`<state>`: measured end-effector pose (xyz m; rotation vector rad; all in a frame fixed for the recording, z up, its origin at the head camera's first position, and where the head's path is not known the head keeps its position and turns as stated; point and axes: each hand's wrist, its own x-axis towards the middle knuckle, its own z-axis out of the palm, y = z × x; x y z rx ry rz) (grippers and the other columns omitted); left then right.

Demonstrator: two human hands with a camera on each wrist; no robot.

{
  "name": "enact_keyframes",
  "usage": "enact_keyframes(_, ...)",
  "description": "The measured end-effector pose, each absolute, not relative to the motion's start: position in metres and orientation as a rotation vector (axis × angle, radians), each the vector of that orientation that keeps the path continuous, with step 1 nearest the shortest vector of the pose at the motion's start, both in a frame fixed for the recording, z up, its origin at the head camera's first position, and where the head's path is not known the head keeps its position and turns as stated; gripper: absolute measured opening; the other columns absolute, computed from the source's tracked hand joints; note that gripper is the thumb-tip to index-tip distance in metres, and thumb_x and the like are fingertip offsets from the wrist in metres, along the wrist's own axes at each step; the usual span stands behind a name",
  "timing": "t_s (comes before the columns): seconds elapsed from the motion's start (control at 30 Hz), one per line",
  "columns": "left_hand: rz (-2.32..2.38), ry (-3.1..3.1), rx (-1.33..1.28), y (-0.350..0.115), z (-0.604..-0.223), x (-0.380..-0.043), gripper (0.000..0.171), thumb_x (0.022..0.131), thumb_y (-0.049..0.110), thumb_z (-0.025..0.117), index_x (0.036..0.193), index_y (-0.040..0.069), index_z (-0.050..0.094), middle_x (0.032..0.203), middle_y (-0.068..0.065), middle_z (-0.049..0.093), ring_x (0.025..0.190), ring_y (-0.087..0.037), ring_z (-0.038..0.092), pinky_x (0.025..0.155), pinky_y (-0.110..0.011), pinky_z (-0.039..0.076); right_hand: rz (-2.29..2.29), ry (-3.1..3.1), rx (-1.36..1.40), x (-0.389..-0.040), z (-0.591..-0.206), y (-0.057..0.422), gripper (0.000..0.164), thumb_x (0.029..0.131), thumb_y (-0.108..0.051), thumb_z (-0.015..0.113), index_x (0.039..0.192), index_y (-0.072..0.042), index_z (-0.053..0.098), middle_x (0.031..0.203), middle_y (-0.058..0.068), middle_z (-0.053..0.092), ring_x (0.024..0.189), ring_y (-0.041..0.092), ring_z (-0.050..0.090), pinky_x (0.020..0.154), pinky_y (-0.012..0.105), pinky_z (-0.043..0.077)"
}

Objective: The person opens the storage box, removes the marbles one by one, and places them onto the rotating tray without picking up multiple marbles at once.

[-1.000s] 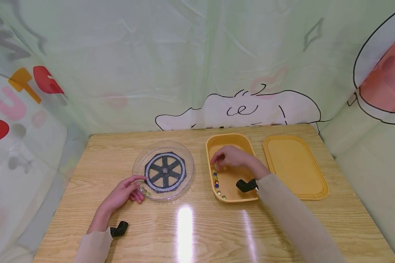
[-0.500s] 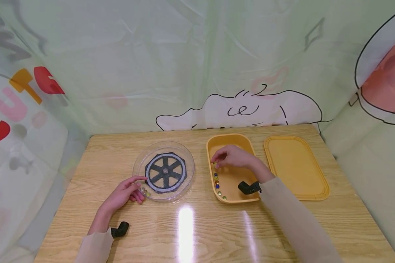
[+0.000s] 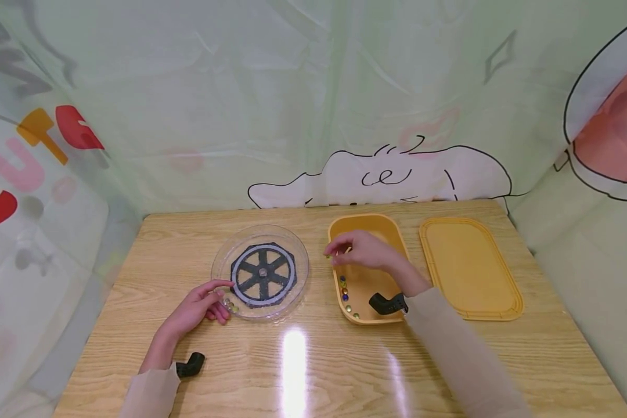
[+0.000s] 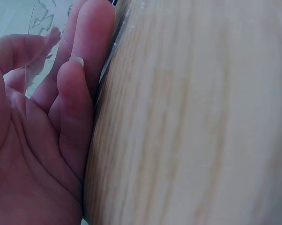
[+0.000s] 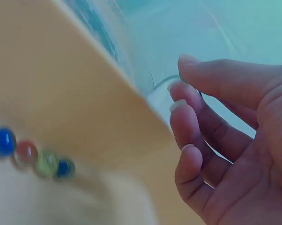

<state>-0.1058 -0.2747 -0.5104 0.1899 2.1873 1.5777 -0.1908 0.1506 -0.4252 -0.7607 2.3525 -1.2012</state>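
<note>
My right hand [image 3: 357,249] is over the left rim of the orange tub [image 3: 376,302], pinching a small yellow-green marble [image 3: 327,256] between thumb and fingers. The marble is hidden in the right wrist view. Several marbles lie along the tub's left side, including a blue marble [image 5: 3,141] and a reddish marble [image 5: 25,153]. With its thumb over the rim and other fingers outside, my left hand [image 3: 190,307] holds the near-left edge of a round clear dish [image 3: 302,261]. A few marbles [image 3: 231,306] sit inside the dish beside that hand.
Under or inside the clear dish shows a dark wheel-like shape [image 3: 263,290] with spokes and a pale ring. A flat orange lid [image 3: 470,267] lies right of the tub. The wooden table [image 3: 230,371] backs onto a printed curtain [image 3: 240,116].
My right hand has lifted the yellow-green marble from the tub's left side and carried it left over the rim. My left hand and the dish have stayed put.
</note>
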Motion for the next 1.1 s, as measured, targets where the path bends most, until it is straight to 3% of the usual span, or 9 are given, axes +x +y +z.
enact_keyframes(0.33,1.605,2.161,0.172,-0.274,-0.507,-0.104,0.039,0.108,0.023,0.043,0.142,0.006,0.049,0.086,-0.017,0.071,0.071,-0.029,0.07,0.064,-0.031,0.053,-1.22,2.334,-0.835,-0.182,-0.425,0.114,0.017,0.09,-0.005,0.072,0.106,-0.004,0.075,0.097,0.002,0.071,0.085,0.018,0.059,0.077,0.031,0.051)
enact_keyframes(1.1,1.589,2.19,0.172,-0.273,-0.507,-0.104,0.036,0.109,0.022,0.042,0.14,0.007,0.052,0.085,-0.018,0.07,0.071,-0.029,0.071,0.063,-0.031,0.053,-1.248,2.341,-0.819,-0.159,-0.436,0.042,0.015,0.091,-0.013,0.074,0.104,-0.008,0.074,0.086,-0.007,0.067,0.079,0.013,0.058,0.071,0.026,0.049)
